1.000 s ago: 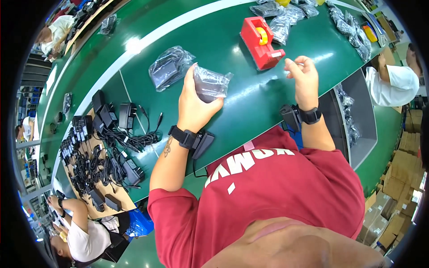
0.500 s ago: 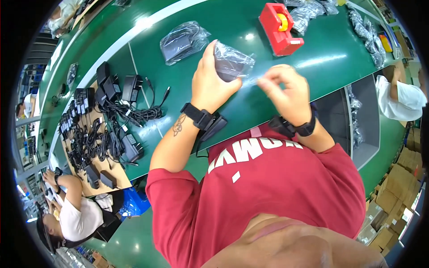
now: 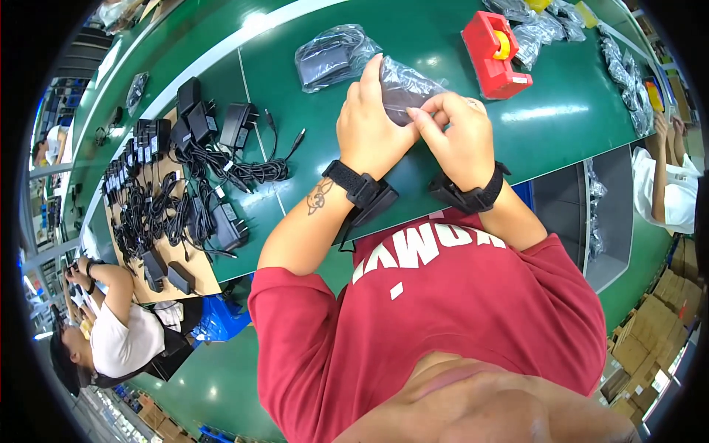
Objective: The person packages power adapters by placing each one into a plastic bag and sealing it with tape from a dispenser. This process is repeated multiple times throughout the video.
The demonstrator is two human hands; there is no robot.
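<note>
Clear, crinkled bag seemingly wraps 1 dark adapter.

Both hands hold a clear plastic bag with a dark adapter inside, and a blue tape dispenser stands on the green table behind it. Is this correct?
Not quite: the tape dispenser is red, not blue, as the head view shows. The rest holds: the left hand and right hand hold the clear bag with something dark inside, over the green table.

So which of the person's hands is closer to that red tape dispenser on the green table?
The right hand. It sits just below-left of the red tape dispenser, pinching the plastic bag; the left hand grips the bag's far side.
</note>
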